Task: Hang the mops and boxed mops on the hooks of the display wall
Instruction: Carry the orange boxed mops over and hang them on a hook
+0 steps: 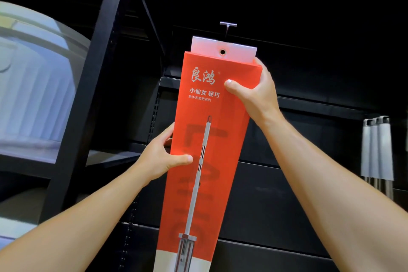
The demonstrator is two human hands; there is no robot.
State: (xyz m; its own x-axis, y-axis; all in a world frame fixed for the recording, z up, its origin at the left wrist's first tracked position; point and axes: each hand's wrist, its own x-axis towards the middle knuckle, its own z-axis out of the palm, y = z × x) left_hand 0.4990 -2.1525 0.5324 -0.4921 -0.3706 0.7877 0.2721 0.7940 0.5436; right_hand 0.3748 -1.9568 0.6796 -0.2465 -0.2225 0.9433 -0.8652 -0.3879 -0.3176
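A tall red boxed mop (212,139) is held upright in front of the black display wall (309,95). Its white hang tab (205,47) has a round hole just below a metal hook (228,26) sticking out of the wall; the tab is not on the hook. My right hand (254,88) grips the box's upper right edge, thumb across the front. Lower down, my left hand (163,157) holds the left edge, thumb on the front.
Three grey-handled mops (377,150) hang at the right of the wall. A black shelf upright (92,86) stands at the left, with large pale plastic tubs (37,86) on the shelves behind it.
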